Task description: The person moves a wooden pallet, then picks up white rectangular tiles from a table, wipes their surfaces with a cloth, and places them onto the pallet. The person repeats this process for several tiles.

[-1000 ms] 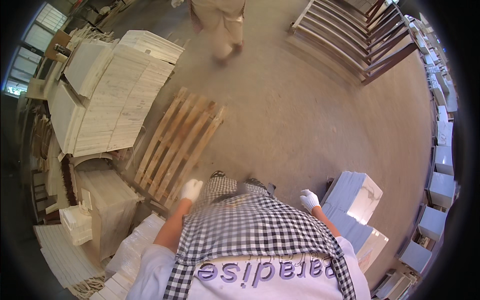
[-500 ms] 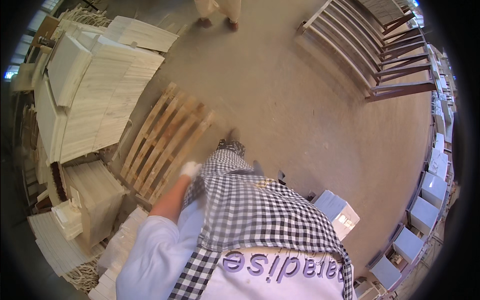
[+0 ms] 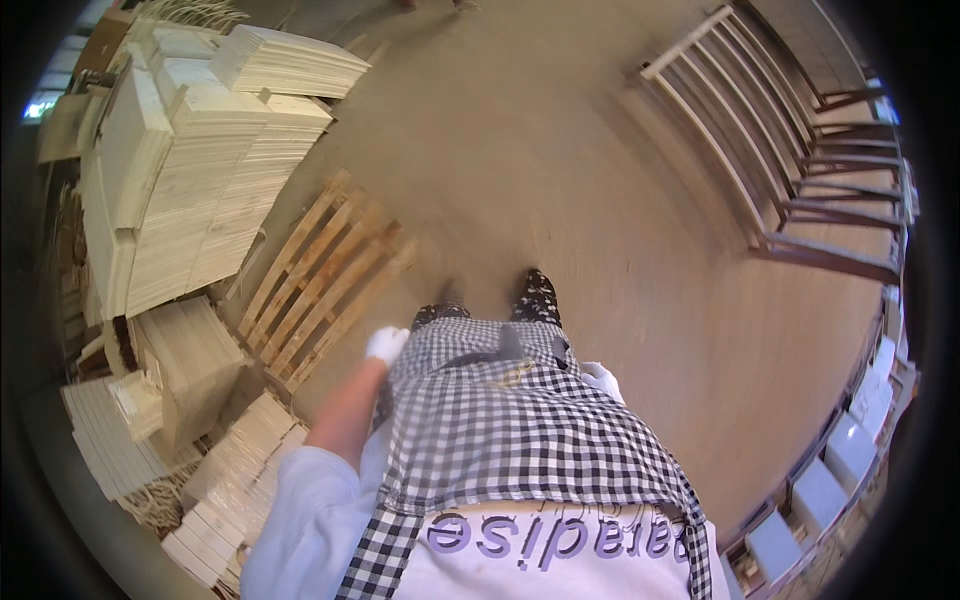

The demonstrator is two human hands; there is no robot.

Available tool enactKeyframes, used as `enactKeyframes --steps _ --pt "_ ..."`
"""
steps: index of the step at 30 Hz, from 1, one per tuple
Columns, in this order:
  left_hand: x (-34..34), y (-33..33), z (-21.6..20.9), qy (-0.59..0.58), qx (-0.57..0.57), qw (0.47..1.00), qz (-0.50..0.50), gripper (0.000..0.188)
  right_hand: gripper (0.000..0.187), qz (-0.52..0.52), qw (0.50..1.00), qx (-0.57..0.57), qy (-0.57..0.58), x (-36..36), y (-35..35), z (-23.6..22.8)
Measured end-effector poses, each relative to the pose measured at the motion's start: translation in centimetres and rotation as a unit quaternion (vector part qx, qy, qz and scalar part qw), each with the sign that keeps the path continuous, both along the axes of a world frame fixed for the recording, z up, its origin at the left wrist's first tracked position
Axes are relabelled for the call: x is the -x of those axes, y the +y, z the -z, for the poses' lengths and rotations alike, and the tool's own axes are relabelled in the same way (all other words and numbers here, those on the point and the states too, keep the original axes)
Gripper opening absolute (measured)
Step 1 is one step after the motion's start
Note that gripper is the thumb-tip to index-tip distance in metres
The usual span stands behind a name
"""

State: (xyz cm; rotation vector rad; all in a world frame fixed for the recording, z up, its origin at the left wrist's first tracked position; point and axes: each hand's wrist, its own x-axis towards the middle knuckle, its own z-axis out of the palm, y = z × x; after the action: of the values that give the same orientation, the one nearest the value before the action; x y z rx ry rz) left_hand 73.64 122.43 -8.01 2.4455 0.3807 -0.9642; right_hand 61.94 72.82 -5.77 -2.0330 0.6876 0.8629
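My left hand (image 3: 388, 343), in a white glove, hangs beside my left hip at the edge of the black-and-white checked apron (image 3: 520, 430). Its fingers are blurred together, and I see no object in it. On the other side, my right hand (image 3: 601, 380), also white-gloved, shows only in part past the apron's edge, with its fingers mostly hidden. Nearest to the left hand is a wooden slatted pallet (image 3: 322, 290) on the floor. Both my feet, in dark spotted footwear (image 3: 538, 298), show beyond the apron.
Tall stacks of pale slabs (image 3: 200, 190) stand at left, with lower stacks (image 3: 190, 360) and wrapped pale pieces (image 3: 240, 450) nearer. A metal rack (image 3: 740, 130) with long bars lies at far right. White blocks (image 3: 815, 495) line the right rim. Another person's foot (image 3: 465, 4) shows at the top.
I have moved along the floor, and my right hand has come into view. The white block near my right side is gone from sight. The other person's legs have slid mostly out at the top.
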Motion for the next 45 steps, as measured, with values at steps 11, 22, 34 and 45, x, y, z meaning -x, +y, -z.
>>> enactKeyframes --steps 11,22,34,45 --pt "3.1 -8.1 -2.0 -0.012 0.018 0.985 -0.174 0.049 0.037 -0.014 0.999 0.032 0.017 -16.2 -17.0 7.1" --pt "5.3 -8.8 6.3 0.043 0.062 0.982 -0.172 0.042 0.033 -0.185 0.981 -0.033 0.042 -31.3 -4.4 1.7" --pt "-16.5 -4.1 1.5 0.006 0.118 0.896 -0.429 0.044 0.029 -0.132 0.991 -0.021 0.032 -45.4 1.5 -4.3" --pt "-28.6 -8.6 5.9 0.004 0.036 0.921 -0.388 0.051 0.032 -0.259 0.964 0.033 -0.055 -55.5 -11.0 5.0"
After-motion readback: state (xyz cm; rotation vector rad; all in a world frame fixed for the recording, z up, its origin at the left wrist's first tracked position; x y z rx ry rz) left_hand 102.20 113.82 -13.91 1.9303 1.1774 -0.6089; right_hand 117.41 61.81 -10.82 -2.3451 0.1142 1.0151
